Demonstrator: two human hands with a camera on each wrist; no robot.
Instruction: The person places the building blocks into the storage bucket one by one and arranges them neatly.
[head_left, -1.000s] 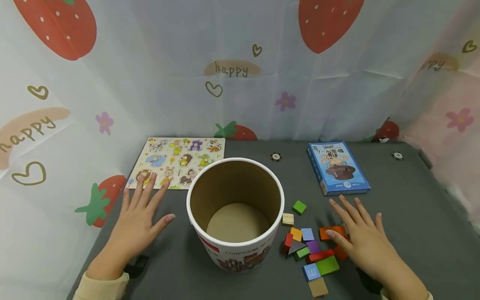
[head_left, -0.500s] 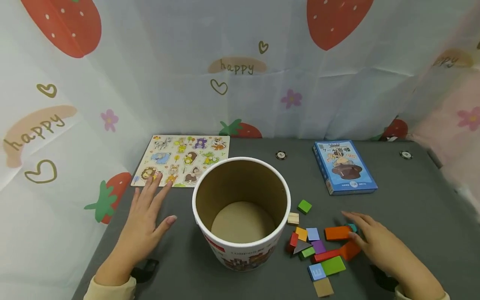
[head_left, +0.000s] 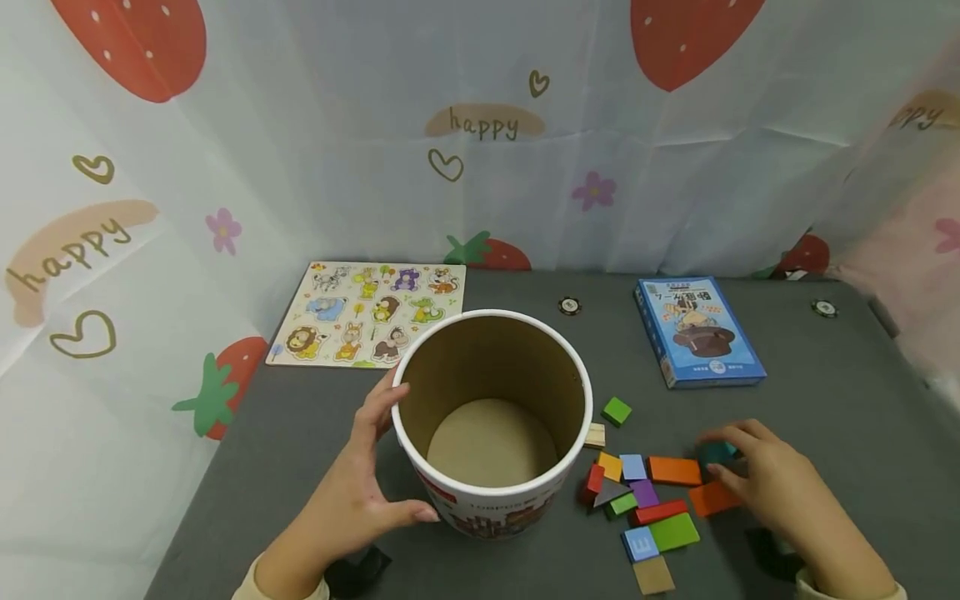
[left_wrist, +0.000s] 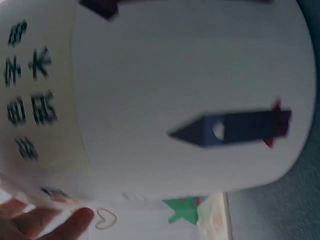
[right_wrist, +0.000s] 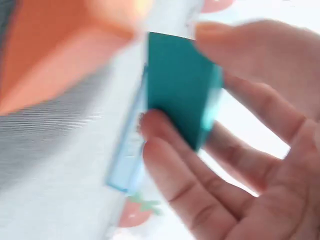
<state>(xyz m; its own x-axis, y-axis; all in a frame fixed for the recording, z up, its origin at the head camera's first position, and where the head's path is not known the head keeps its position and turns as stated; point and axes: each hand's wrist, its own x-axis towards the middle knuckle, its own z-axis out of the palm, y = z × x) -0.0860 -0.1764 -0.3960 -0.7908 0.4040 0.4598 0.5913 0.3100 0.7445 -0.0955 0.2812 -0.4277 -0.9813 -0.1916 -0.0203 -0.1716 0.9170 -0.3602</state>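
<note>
In my head view, the left hand (head_left: 348,487) curved round the side of the upright white bucket (head_left: 491,502) on the bench (head_left: 832,375), fingers at its rim, thumb by its wall. I saw the teal block (right_wrist: 177,82) pinched in the right hand (head_left: 772,471), near the orange blocks (head_left: 674,471), right of the bucket.

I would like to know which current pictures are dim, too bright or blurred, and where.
Head view: fairly evenly lit and mostly sharp; left wrist view: dim, with blurred print on the bucket; right wrist view: background washed out behind the right hand, near orange block out of focus.
</note>
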